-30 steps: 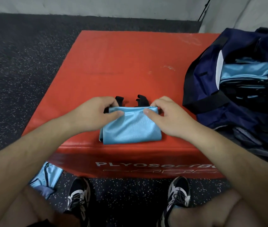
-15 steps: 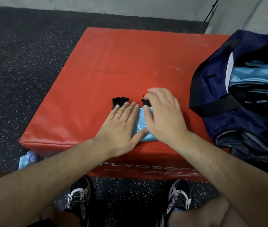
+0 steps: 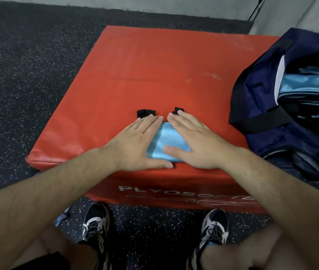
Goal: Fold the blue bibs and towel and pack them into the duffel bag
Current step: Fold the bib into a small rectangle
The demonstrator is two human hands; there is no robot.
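Plyo box: I've got a red padded box (image 3: 154,65) filling the middle of my feed, with pale scuffs (image 3: 211,76) toward 2 o'clock.
Lettering: white print (image 3: 184,191) on its near face at 6 o'clock; I read "PLYOSOFTB", the rest is hidden.
Floor: dark speckled rubber (image 3: 28,65) from 9 round to 11 o'clock.
Wall: a pale grey strip (image 3: 154,4) along 12 o'clock, with a thin black cable (image 3: 256,8) slanting at 1.
Shoes: black-and-white trainers, left shoe (image 3: 95,225) at 7, right shoe (image 3: 215,227) at 5, toes toward the box.

folded bib (image 3: 169,142): light blue, lay flat as a compact rectangle at frame centre, black straps (image 3: 146,113) protruded from its far edge | duffel bag (image 3: 291,145): navy, sat open at right of frame, held folded light-blue fabric (image 3: 308,84)
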